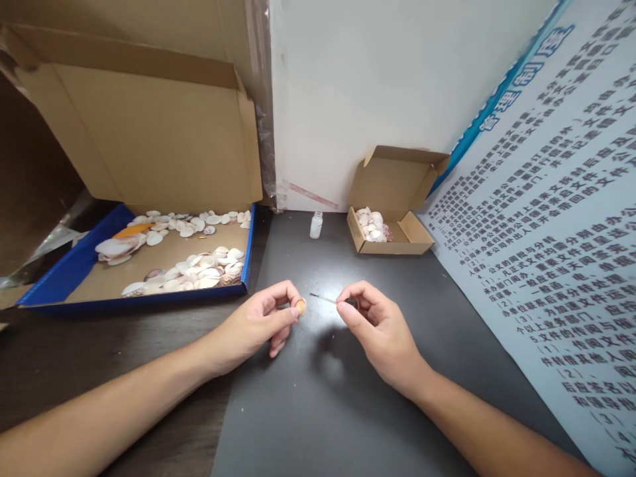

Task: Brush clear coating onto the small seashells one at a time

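Between the thumb and fingers of my left hand (275,315) is a small tan shell (301,306). My right hand (370,318) pinches a thin brush (322,298) with a black cap (352,303); its dark tip points left toward the shell, a short gap apart. Behind the hands, a small clear bottle (316,225) with whitish contents stands upright and uncapped on the dark grey mat (283,411).
At the left, an open blue-edged box (169,303) holds many loose shells (199,271). A small open cardboard box (395,248) with white shells (372,224) stands at the back right. A printed poster (561,218) slants along the right side.
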`<act>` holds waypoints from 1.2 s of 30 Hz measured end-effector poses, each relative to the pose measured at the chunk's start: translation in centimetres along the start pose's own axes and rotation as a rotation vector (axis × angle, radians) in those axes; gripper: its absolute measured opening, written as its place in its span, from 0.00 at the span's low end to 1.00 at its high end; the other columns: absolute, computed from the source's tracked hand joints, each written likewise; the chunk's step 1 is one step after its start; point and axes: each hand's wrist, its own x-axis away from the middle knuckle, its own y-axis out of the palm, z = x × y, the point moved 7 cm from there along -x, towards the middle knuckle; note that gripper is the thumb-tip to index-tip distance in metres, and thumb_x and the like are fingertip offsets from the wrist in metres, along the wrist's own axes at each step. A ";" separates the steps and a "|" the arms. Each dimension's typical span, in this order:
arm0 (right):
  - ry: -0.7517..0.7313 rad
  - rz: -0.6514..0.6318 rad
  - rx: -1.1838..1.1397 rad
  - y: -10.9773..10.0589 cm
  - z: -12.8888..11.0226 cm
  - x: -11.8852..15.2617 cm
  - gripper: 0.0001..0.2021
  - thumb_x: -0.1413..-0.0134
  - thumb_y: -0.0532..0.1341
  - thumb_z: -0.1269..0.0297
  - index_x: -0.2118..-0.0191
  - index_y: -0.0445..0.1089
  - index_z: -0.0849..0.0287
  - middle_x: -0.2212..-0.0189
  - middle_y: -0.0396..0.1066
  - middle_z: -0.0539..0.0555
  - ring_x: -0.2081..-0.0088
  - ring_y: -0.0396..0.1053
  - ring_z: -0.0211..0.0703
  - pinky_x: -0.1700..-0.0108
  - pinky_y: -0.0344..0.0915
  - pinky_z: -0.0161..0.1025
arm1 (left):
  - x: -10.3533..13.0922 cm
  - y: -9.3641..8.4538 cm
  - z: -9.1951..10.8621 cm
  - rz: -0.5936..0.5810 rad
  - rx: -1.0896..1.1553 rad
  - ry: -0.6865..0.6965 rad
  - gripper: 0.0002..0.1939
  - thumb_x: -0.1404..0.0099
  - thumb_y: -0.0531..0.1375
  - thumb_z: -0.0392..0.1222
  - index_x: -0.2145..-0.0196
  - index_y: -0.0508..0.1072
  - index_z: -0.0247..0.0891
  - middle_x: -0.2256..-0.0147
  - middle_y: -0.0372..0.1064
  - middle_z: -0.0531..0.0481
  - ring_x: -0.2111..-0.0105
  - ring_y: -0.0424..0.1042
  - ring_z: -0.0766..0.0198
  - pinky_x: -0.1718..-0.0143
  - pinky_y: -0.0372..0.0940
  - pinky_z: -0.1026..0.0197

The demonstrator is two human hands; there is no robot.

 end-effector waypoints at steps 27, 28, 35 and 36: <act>0.006 -0.234 -0.072 1.6 0.3 0.5 0.08 0.36 0.57 0.58 0.62 0.66 0.58 0.76 0.57 0.45 0.74 0.53 0.34 0.72 0.52 0.34 | 0.1 -0.2 -0.7 -0.074 0.054 -0.007 0.08 0.38 0.59 0.40 0.70 0.61 0.39 0.84 0.57 0.62 0.85 0.56 0.75 0.82 0.59 0.71; 0.011 -0.225 -0.063 1.6 0.4 0.5 0.08 0.37 0.58 0.58 0.62 0.66 0.58 0.75 0.57 0.45 0.74 0.54 0.34 0.71 0.52 0.34 | 0.1 -0.2 -0.6 -0.069 0.056 -0.002 0.08 0.38 0.59 0.40 0.70 0.61 0.39 0.84 0.57 0.62 0.85 0.56 0.75 0.82 0.60 0.71; 0.048 -0.230 -0.118 1.6 0.4 0.5 0.09 0.35 0.57 0.57 0.63 0.65 0.57 0.77 0.55 0.44 0.75 0.52 0.34 0.73 0.51 0.33 | 0.1 0.0 -0.2 -0.026 0.074 -0.009 0.10 0.38 0.62 0.42 0.68 0.63 0.38 0.76 0.62 0.60 0.86 0.58 0.77 0.84 0.62 0.71; 0.049 -0.225 -0.114 1.5 0.4 0.5 0.09 0.35 0.56 0.57 0.63 0.65 0.57 0.77 0.55 0.44 0.76 0.52 0.34 0.74 0.51 0.33 | 0.1 0.0 -0.2 -0.021 0.072 -0.014 0.11 0.38 0.63 0.42 0.68 0.63 0.38 0.75 0.64 0.60 0.86 0.59 0.78 0.85 0.62 0.71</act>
